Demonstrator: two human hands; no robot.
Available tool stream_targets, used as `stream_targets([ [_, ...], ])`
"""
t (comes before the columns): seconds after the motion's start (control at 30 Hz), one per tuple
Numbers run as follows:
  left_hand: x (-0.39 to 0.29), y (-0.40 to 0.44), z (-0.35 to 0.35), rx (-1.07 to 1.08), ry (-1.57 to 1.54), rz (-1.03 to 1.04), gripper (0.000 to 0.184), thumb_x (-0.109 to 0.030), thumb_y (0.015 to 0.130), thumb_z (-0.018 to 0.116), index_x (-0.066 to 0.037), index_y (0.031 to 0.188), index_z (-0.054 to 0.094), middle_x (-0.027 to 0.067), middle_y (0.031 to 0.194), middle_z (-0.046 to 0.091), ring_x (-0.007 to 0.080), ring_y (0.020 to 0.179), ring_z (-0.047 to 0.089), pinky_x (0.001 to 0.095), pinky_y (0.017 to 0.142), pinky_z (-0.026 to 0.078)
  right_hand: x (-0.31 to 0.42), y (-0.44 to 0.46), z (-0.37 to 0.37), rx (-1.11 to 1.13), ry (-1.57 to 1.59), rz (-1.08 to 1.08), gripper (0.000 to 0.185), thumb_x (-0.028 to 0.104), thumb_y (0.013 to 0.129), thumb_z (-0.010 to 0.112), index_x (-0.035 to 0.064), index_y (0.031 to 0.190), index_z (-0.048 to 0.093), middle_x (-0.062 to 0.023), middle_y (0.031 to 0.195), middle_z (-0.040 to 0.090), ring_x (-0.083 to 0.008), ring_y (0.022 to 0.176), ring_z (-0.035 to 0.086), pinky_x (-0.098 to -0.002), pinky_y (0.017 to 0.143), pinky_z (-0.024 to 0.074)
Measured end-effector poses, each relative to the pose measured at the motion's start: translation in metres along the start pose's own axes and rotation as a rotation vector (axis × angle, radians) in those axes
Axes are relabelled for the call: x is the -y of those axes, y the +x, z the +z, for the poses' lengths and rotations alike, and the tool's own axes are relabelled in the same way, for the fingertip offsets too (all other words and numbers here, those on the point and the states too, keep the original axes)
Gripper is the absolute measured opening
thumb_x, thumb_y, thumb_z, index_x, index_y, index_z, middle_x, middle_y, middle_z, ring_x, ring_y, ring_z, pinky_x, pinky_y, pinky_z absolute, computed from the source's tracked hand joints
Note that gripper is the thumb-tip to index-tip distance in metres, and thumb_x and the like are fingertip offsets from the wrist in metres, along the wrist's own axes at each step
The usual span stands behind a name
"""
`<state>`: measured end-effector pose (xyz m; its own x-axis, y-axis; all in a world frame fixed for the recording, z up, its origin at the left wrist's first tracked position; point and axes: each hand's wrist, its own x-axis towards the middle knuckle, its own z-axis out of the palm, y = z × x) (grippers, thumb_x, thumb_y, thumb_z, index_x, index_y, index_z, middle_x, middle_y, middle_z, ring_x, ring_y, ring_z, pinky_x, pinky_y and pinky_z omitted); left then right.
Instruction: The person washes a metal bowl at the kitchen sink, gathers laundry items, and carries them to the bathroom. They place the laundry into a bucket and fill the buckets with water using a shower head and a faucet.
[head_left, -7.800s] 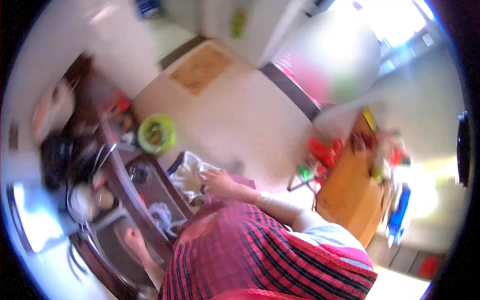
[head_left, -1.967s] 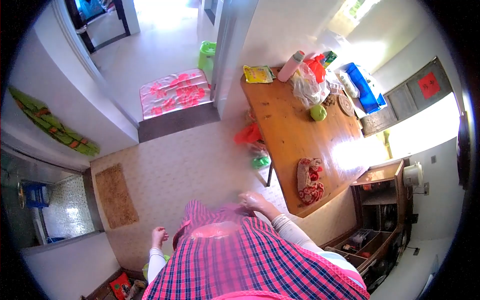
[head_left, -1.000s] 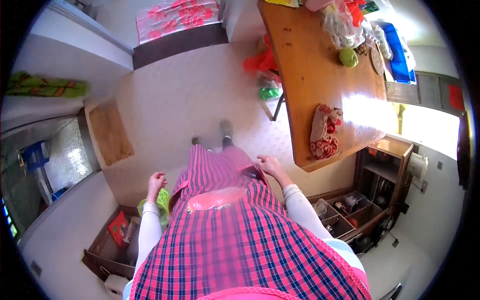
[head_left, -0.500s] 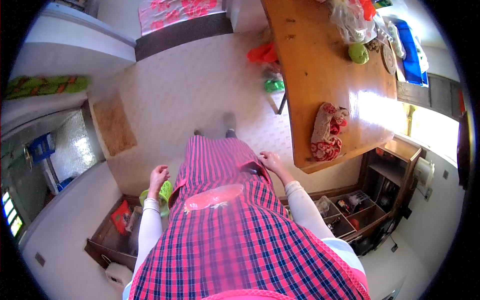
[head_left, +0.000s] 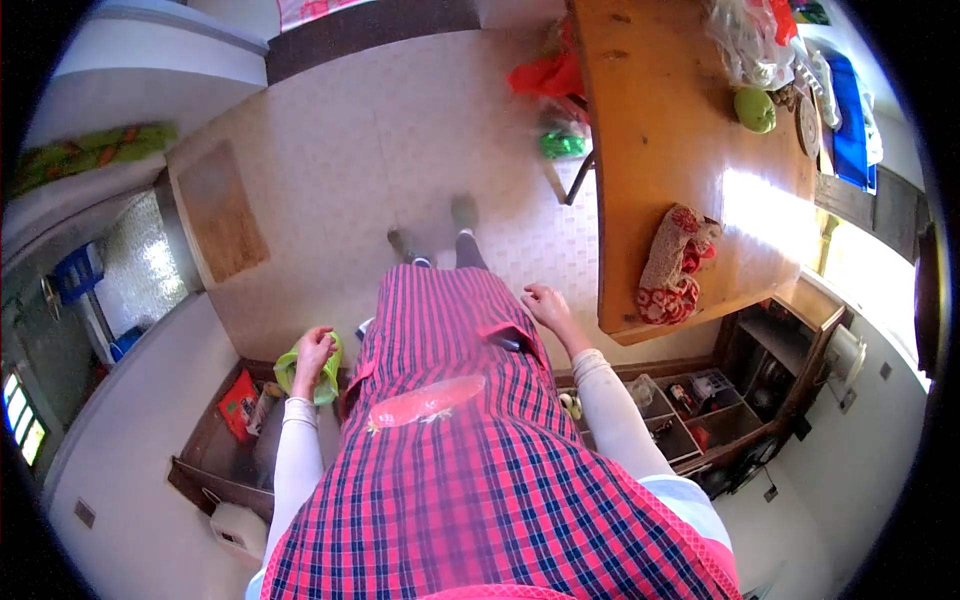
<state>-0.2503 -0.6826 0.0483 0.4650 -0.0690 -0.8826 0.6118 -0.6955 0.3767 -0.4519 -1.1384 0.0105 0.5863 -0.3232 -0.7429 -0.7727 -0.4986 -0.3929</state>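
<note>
My left hand (head_left: 315,352) hangs at the left of the checked apron (head_left: 430,470), above a green basket (head_left: 332,385); its fingers are loosely bent and slightly apart, holding nothing. At the apron's right side is my right hand (head_left: 543,303), its fingers partly bent, with nothing visible in them. A dark object (head_left: 508,342) shows in the apron's pocket. To the right of my right hand stands the wooden table (head_left: 680,140), with a red and beige knitted item (head_left: 672,265) near its front corner.
On the table are a green round fruit or vegetable (head_left: 755,110) and a plastic bag (head_left: 750,50). A blue tray (head_left: 850,125) lies beyond. Red (head_left: 550,75) and green bags (head_left: 562,145) are beside the table leg. Low cabinets (head_left: 735,425) stand right; a brown mat (head_left: 222,212) lies left.
The view has turned from cabinets to the doorway and table, then tilted down. Lately the table has shifted slightly right in view. Both hands stay beside the apron; my feet show farther forward.
</note>
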Motion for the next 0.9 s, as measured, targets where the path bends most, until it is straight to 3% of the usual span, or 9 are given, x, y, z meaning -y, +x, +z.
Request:
stream_targets([
  [0.4,-0.015,0.003,0.006,-0.017,-0.041,0.047,0.028,-0.011,0.083,0.051,0.000,0.108,0.056,0.0050,0.079,0.060,0.0100,0.064,0.058,0.0216,0.056,0.045,0.016,0.011,0.013,0.135,0.004,0.024,0.036,0.031,0.080,0.051,0.0056,0.104,0.061,-0.0179,0.092,0.063,-0.0326,0.088,0.060,-0.0396,0.079,0.0471],
  [0.9,-0.008,-0.005,0.018,-0.017,-0.001,0.014,0.025,-0.008,0.085,0.050,0.001,0.106,0.055,0.0049,0.078,0.059,0.0087,0.063,0.056,0.0216,0.057,0.046,0.037,0.013,-0.004,0.132,0.056,0.027,0.036,0.033,0.080,0.052,0.0062,0.103,0.062,-0.0178,0.091,0.064,-0.0331,0.087,0.061,-0.0407,0.078,0.0474],
])
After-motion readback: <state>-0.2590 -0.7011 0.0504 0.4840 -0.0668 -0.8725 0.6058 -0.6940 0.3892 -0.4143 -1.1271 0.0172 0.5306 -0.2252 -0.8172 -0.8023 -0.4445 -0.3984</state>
